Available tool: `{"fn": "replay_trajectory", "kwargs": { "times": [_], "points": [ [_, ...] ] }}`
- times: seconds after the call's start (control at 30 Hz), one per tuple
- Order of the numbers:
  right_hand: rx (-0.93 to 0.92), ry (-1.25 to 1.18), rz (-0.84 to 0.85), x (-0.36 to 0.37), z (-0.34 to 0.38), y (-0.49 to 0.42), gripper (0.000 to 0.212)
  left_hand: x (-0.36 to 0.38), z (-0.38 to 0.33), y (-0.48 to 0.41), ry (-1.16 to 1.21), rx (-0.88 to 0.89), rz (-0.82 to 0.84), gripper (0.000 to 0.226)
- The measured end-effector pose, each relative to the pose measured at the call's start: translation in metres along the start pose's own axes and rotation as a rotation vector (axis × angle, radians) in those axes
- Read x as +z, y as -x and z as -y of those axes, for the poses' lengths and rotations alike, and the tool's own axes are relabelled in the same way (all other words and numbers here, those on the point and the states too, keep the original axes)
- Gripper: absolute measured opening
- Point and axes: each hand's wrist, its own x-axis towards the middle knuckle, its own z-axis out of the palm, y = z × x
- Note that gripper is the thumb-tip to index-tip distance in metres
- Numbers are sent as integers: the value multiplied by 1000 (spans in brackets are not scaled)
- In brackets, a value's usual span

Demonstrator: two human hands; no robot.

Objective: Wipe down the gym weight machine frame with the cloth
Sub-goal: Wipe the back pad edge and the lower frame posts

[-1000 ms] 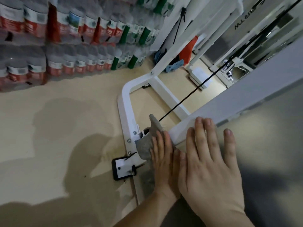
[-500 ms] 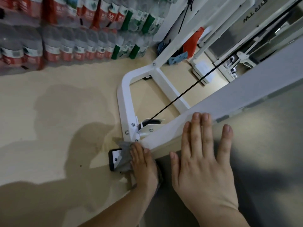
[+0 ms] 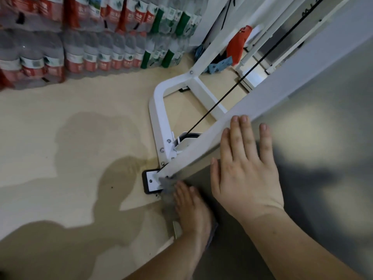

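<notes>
My left grip (image 3: 191, 207) lies flat with the fingers straight and close together, pressing the crumpled grey cloth (image 3: 166, 184) down rather than clutching it. The cloth shows ahead of my fingertips and again as a grey edge beside my wrist. It sits at the very foot of the slanted white metal frame bar (image 3: 201, 147), right where that bar meets the small white foot plate with the black rubber rim (image 3: 149, 181) on the pale beige floor (image 3: 60, 138). My right grip (image 3: 247, 174) holds nothing. It is spread open, palm on the dull grey metal panel (image 3: 323, 128) just beside the bar, fingertips at the bar's edge, which I take to be bracing.

As I judge it, this stroke along the slanted bar is at its lowest end, so the bar's near face is probably about covered. I cannot tell from the paint which parts are clean, as the white looks alike all over.

None of these is touched by the cloth, and they seem left to do:
- the curved white base tube (image 3: 159, 114) bolted just beside it
- the short white cross-piece (image 3: 210, 98) under the thin black cable (image 3: 232, 88)
- the small white pulley bracket (image 3: 181, 145) between them
- the white uprights further back (image 3: 210, 41)

The foot plate is met only at its near corner. I'd call the job partway, with most of the frame to go.

The shrink-wrapped packs of water bottles (image 3: 90, 53) stacked along the wall stand well apart from all this.
</notes>
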Motion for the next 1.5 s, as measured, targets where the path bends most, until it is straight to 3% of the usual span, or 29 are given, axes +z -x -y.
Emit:
{"fn": "replay_trajectory", "kwargs": {
  "times": [0.07, 0.2, 0.27, 0.33, 0.37, 0.4, 0.5, 0.57, 0.67, 0.83, 0.97, 1.07, 1.2, 1.27, 1.33, 1.4, 1.5],
  "points": [
    [-26, -80, 10, -8, -3, 10, 81, 2, -22, 27, 0, 225, 14, 62],
    [-50, -82, -1, -34, -22, 51, 67, -9, -13, 53, 350, -57, -76, 95],
    [-65, -38, -11, -50, -41, 68, 63, -9, -30, 67, 443, -130, -69, 70],
    [-36, 5, -5, -74, -62, 74, 63, -2, -72, 92, 592, -114, 134, 55],
    [-17, 21, -3, -87, -73, 76, 65, 3, -97, 108, 593, -21, 281, 56],
    [0, 33, -12, -101, -84, 77, 67, 8, -118, 126, 584, 97, 402, 57],
    [47, 81, -73, -137, -126, 82, 65, 8, -165, 168, 369, 442, 421, 44],
    [69, 139, -83, -157, -155, 86, 62, 2, -169, 171, 38, 651, 224, 49],
    [79, 206, -79, -182, -183, 98, 60, -10, -171, 153, -257, 661, 123, 59],
    [164, 176, -155, -208, -211, 112, 63, 11, -227, 199, -287, 586, 223, 52],
    [163, -70, -352, -217, -224, 119, 50, 52, -270, 265, -516, 920, 88, 77],
    [123, -199, -485, -219, -226, 121, 38, 46, -238, 257, -455, 999, 78, 72],
    [129, -46, -338, -221, -223, 147, 50, 31, -205, 251, -400, 700, 139, 64],
    [177, 38, -270, -226, -229, 166, 60, 42, -223, 273, -465, 792, 110, 70],
    [177, 98, -264, -229, -241, 183, 60, 47, -243, 302, -496, 1043, 81, 73],
    [130, 140, -262, -227, -250, 194, 57, 47, -239, 307, -452, 1178, 77, 71],
    [137, 107, -304, -223, -252, 202, 50, 35, -180, 287, -375, 1044, 143, 62]
  ]
}}
